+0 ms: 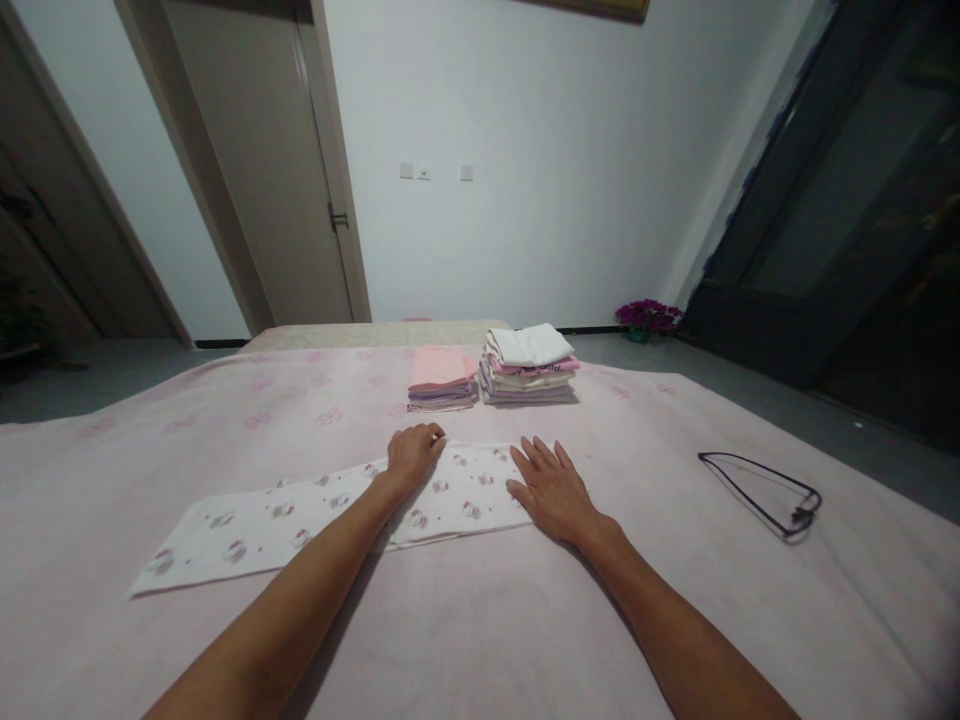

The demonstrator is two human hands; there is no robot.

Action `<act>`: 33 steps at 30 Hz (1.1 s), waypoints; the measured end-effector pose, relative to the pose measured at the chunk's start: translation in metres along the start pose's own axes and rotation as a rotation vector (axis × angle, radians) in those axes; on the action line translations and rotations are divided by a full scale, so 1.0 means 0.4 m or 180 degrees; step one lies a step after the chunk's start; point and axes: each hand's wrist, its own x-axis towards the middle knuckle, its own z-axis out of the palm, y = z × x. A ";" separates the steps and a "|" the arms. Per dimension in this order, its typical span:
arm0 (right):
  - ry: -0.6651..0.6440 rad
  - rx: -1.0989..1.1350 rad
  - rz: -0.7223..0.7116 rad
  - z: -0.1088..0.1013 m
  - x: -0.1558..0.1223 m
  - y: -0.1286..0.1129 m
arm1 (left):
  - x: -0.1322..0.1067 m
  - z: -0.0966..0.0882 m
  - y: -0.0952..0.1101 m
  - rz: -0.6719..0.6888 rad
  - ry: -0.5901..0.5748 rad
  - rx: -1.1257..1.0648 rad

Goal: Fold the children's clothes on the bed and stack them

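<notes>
A pair of white pants (281, 515) with a small cartoon print lies folded lengthwise into a long strip across the bed-like surface. My left hand (411, 455) rests over its upper edge near the middle, fingers curled and pinched at the fabric; the fingertips are partly hidden. Flat on the right end of the strip is my right hand (553, 488), its fingers spread. Behind the hands stand two folded piles: a lower pile of clothes (442, 370) with a peach piece on top, and a taller pile of clothes (529, 365) topped with white.
A pale pink flowered sheet (480, 630) covers the surface. A thin black looped object (761, 490) lies on it at the right. Beyond are a white wall (510, 240), a closed door (262, 170) and purple flowers (649, 315) on the floor.
</notes>
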 end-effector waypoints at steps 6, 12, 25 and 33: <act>-0.0065 -0.0023 0.0081 0.003 0.001 0.003 | 0.000 -0.006 -0.003 0.0134 0.0293 0.0275; -0.0127 -0.0038 0.0126 0.011 0.008 0.007 | -0.030 -0.005 0.009 0.1002 0.0375 0.0007; -0.0070 -0.0180 0.0129 0.016 0.008 0.007 | -0.180 -0.077 -0.184 0.2130 -0.0708 0.0336; -0.0034 -0.0310 0.0146 0.023 0.010 0.002 | -0.297 -0.178 -0.433 0.0319 0.0045 0.1007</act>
